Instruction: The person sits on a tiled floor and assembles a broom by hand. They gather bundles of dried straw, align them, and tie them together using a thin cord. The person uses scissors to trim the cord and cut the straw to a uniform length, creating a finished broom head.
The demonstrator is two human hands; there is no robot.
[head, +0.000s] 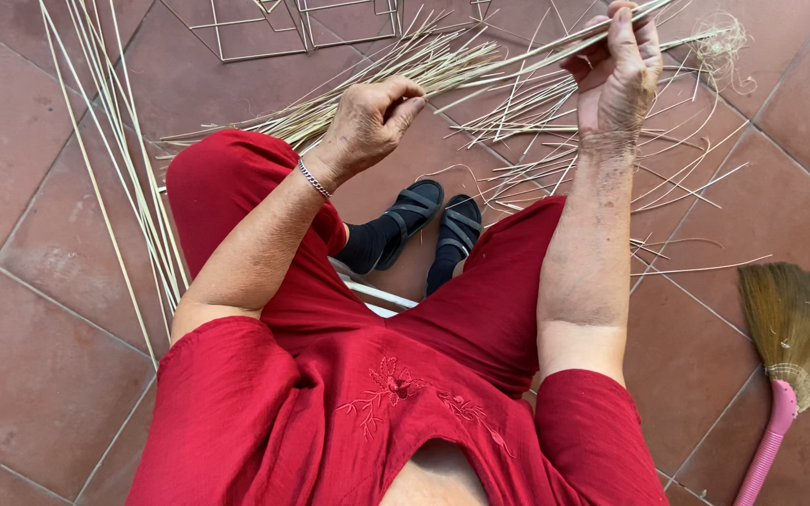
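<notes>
Grip: our right hand (619,70) closes around a long pale reed strip (527,54); our left hand (374,120) pinches its lower end.
Strip: it slants up from left fingers to right fist.
Floor: we see loose reeds (119,178) spread on terracotta tiles (21,141).
Broom: a pink-handled grass broom (794,347) lies at right.
Feet: black sandals (433,220) sit between our knees.

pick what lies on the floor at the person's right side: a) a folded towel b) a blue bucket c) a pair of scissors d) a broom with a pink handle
d: a broom with a pale straw head and pink handle lies on the tiled floor beside the right arm, while the right hand grips thin cane strips.
</notes>
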